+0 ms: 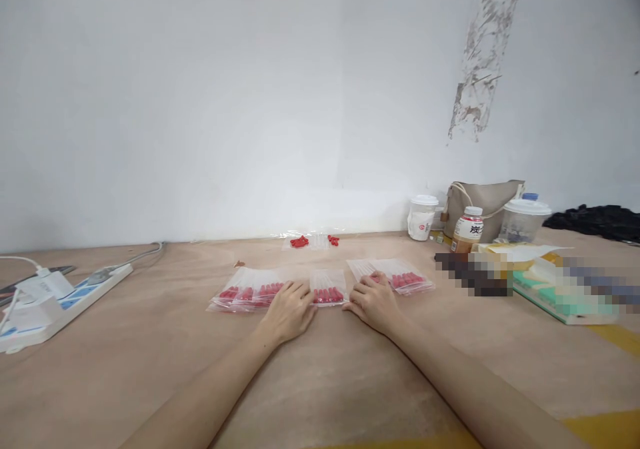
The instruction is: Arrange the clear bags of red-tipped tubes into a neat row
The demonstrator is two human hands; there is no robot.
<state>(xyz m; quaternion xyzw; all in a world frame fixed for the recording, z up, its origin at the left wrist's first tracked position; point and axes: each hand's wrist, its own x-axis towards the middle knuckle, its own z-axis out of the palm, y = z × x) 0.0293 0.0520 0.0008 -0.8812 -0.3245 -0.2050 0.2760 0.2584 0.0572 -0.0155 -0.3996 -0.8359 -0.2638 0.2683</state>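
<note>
A wide desk [320, 382] covered in brown paper runs up to a white wall [200, 102]. Along its left edge lies a white power strip [65, 302] with chargers plugged in. Toward the far right corner stand a beige bag [487, 202], a clear lidded tub [525, 219], a white paper cup [423, 217] and a small drink bottle [469, 229]. Near the middle of the desk, a row of clear plastic bags [250, 292] holding red pieces lies side by side. The left hand [290, 312] rests palm down, fingers loosely curled, on the bags left of centre. The right hand [375, 301] rests just beside it, fingertips on the edge of another bag [405, 279]; whether either hand pinches the plastic is hard to tell. Between the hands lies one small bag [329, 294]. At the far edge by the wall lie loose red pieces [300, 241] on clear plastic.
</note>
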